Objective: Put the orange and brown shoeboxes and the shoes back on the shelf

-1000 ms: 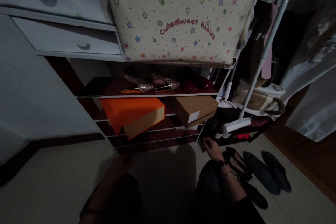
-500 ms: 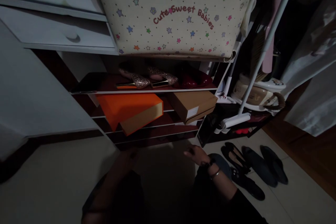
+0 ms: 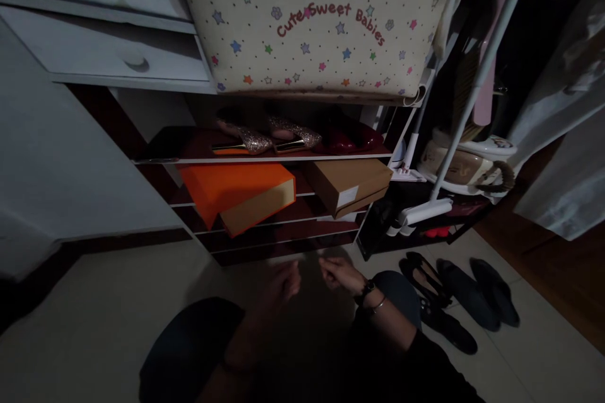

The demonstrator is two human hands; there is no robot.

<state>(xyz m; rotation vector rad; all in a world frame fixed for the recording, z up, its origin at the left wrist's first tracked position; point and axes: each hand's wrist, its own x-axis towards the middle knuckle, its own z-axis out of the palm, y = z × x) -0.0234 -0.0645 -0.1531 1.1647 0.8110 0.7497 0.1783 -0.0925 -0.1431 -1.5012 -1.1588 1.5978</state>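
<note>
My left hand (image 3: 286, 280) is in dim light above the floor, its fingers curled closed. Facing it across a small gap is my right hand (image 3: 339, 274), also closed, with a dark watch or band (image 3: 365, 291) and a thin bracelet (image 3: 378, 306) on the wrist. No object shows in either hand. Just beyond them stands a dark red shoe rack (image 3: 265, 253) with white shelf edges. An orange box (image 3: 236, 186) and a brown cardboard box (image 3: 347, 182) jut from its middle shelf. Glittery heeled shoes (image 3: 255, 140) and dark red shiny shoes (image 3: 362, 137) sit on the shelf above.
A cream star-print fabric bin (image 3: 321, 69) overhangs the rack. White drawers (image 3: 108, 53) are at upper left. On the right lean a white-handled squeegee or mop (image 3: 472, 101) and a pink-handled brush (image 3: 484, 82). Black shoes (image 3: 449, 327) and dark slippers (image 3: 494, 293) lie on the tiled floor.
My left hand has moved right and come nearer to my right hand, which has shifted slightly left. The fingers of both look more tightly curled. The boxes and shoes have stayed put.
</note>
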